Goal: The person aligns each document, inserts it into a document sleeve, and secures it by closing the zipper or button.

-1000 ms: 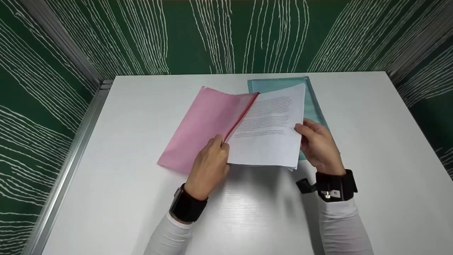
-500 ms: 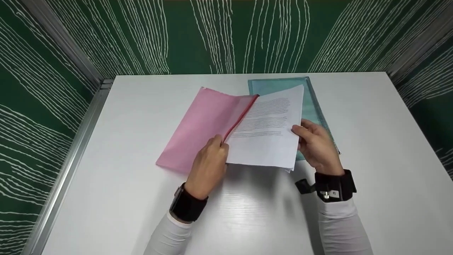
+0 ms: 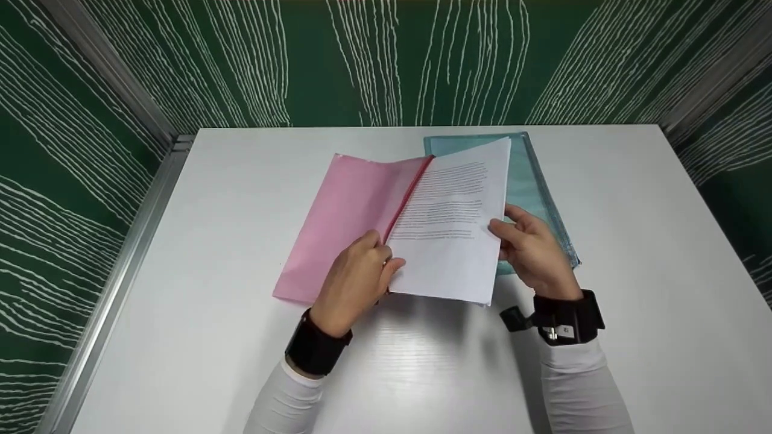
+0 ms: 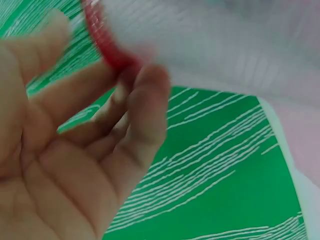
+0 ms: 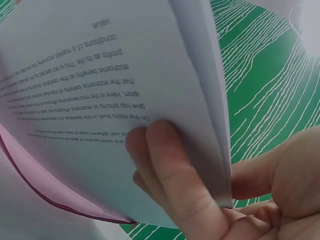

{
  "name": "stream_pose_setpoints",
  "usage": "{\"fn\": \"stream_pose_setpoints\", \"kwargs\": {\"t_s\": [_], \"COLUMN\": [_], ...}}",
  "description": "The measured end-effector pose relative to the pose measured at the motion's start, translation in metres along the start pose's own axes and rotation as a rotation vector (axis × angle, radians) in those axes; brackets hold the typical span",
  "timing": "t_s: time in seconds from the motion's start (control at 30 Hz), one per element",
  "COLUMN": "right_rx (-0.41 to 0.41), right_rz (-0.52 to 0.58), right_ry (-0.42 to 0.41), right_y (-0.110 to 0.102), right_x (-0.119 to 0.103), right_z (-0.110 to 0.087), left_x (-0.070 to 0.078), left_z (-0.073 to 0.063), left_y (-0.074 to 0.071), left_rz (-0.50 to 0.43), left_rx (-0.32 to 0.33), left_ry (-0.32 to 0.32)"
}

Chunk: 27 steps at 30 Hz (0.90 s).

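Note:
A pink report cover with a red slide spine lies spread to the left, held tilted above the table. White printed sheets fan out to the right of the spine. My left hand grips the spine's near end; in the left wrist view its fingertips curl at the red spine while the thumb stands away. My right hand pinches the sheets' right edge, thumb in front. From the right wrist view, its fingers press flat against the printed back of the sheets.
Behind the sheets, a teal zip folder lies on the white table, partly covered. Green panels with white wavy lines stand at the back and both sides. A metal rail runs along the left.
The cover and sheets have shifted slightly left and toward me. My left thumb has lifted out over the sheets, and my right hand has moved a little left with their edge.

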State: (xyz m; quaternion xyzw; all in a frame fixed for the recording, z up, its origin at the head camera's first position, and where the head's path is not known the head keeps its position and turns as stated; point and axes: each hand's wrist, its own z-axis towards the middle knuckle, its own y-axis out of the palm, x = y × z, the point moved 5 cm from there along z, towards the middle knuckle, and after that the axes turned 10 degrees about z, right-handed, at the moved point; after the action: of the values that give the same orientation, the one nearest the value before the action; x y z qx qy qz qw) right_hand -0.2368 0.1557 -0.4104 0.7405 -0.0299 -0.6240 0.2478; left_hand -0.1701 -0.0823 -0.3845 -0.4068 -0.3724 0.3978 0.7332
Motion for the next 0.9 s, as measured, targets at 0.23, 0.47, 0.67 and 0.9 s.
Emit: {"fn": "stream_pose_setpoints", "kwargs": {"t_s": [0.23, 0.47, 0.67, 0.9], "right_rx": [-0.027, -0.041, -0.045, -0.058], "right_rz": [0.007, 0.014, 0.021, 0.008], "right_ry": [0.023, 0.033, 0.021, 0.014], "right_y": [0.0, -0.001, -0.004, -0.005], "right_x": [0.002, 0.003, 0.002, 0.001], "right_z": [0.001, 0.0, -0.001, -0.001], "left_x": [-0.001, 0.001, 0.007, 0.013], "left_z": [0.003, 0.004, 0.011, 0.014], "left_y": [0.003, 0.007, 0.009, 0.012], "left_rz": [-0.012, 0.002, 0.047, 0.093], "left_rx": [0.118, 0.12, 0.136, 0.167], "left_ry": [-0.106, -0.19, -0.187, -0.13]}}
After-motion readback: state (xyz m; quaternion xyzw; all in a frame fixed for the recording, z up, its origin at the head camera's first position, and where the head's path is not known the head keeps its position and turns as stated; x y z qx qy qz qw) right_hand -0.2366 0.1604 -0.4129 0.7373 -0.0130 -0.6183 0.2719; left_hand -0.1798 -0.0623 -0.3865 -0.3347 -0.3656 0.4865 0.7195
